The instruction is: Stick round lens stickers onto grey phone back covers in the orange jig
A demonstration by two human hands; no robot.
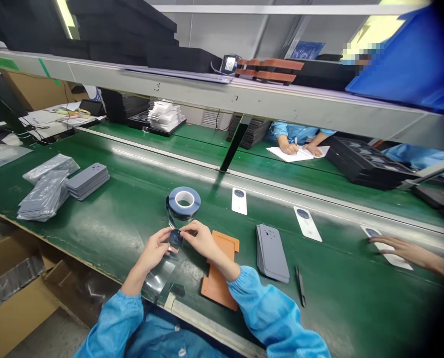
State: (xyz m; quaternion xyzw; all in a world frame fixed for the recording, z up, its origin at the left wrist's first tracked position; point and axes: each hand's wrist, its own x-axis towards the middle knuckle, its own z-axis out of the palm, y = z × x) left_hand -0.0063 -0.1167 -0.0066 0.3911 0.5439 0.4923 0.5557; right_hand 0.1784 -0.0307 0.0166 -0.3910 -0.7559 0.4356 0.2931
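My left hand (157, 249) and my right hand (199, 237) meet near the front of the green bench. Between them is a small piece of dark, see-through film (174, 238), pinched by the fingertips of both. Just behind stands a roll of dark blue film tape (184, 212) on a white core; its loose end hangs toward my fingers. Under my right forearm lies an orange plastic fixture (217, 284). A stack of grey phone back panels (273, 252) rests to its right, with black tweezers (300, 286) beside it. Clear film (160, 278) lies below my left hand.
White panels with dark circles (239, 201) (307, 223) line the back of the bench; a co-worker's hand (404, 250) touches another at right. Grey panels (89, 181) and bagged ones (46, 194) sit at left. A shelf (192, 89) crosses above. Beyond, a person writes on paper (300, 153).
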